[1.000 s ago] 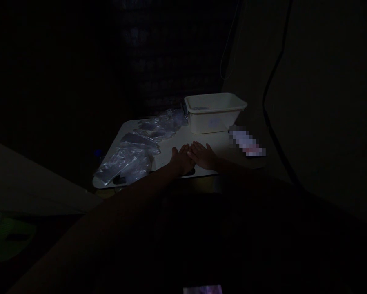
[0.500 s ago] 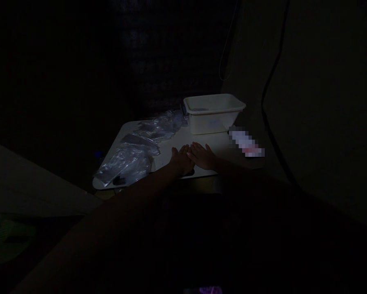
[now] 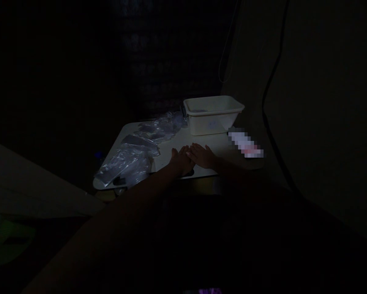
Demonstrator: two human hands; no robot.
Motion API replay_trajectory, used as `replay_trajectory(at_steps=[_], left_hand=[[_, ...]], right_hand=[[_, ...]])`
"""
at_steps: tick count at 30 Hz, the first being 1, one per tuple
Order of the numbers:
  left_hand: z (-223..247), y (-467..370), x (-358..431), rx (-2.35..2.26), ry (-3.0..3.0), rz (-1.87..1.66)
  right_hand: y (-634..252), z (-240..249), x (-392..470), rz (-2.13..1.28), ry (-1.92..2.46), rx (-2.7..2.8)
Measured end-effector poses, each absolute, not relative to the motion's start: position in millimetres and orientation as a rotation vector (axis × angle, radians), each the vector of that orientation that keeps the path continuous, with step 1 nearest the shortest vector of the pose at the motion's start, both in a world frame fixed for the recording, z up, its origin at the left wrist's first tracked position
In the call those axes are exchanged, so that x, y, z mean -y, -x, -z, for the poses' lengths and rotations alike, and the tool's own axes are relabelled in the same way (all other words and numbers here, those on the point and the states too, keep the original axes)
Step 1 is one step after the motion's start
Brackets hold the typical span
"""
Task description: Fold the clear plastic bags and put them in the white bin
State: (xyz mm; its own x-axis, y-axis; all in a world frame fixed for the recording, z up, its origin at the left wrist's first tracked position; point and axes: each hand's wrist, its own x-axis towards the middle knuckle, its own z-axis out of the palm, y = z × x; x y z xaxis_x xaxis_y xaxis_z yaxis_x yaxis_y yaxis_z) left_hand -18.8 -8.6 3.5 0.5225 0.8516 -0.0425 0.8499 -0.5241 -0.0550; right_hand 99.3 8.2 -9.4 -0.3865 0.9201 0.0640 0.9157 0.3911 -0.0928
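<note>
Near the front edge of a small white table (image 3: 171, 152), my left hand (image 3: 182, 161) is open with its fingers stretched out. My right hand (image 3: 202, 156) is also open, its fingertips touching or overlapping those of the left. Neither hand holds anything that I can see. Clear plastic bags (image 3: 125, 163) lie to the left of my hands, with more plastic bags (image 3: 161, 125) behind them. A white plastic tub (image 3: 212, 123) stands at the back of the table, beyond my hands.
A pixelated flat object (image 3: 246, 143) lies on the table's right side. A dark cable (image 3: 264, 106) hangs down the wall on the right. At the lower left is a greenish basket-like thing (image 3: 10, 241). The surroundings are very dark.
The view has shifted very slightly. Both hands keep the same pose and place, and nothing on the table has visibly moved.
</note>
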Motion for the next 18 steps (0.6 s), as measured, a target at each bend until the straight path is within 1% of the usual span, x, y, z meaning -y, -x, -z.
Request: replay_trajectory(at_steps=[4,8,14,18], left_hand=[[-8.0,19.4,10.2,1.543,2.732,-0.132],[-14.2,22.2,10.9,1.495,2.759,-0.088],[-20.3,28.6,8.6,1.449,2.813,-0.029],[-20.2,29.7,6.3,1.49,2.815,0.019]], right_hand=[[-104.4,-4.9,-17.2,-0.071,1.724,2.535],[-110.2,-14.1,-24.1,0.036,1.925,2.383],[-111.4,-13.7,-30.9,-0.026,2.049,2.313],[-109.0,-13.0,-31.9,0.027,2.048,2.361]])
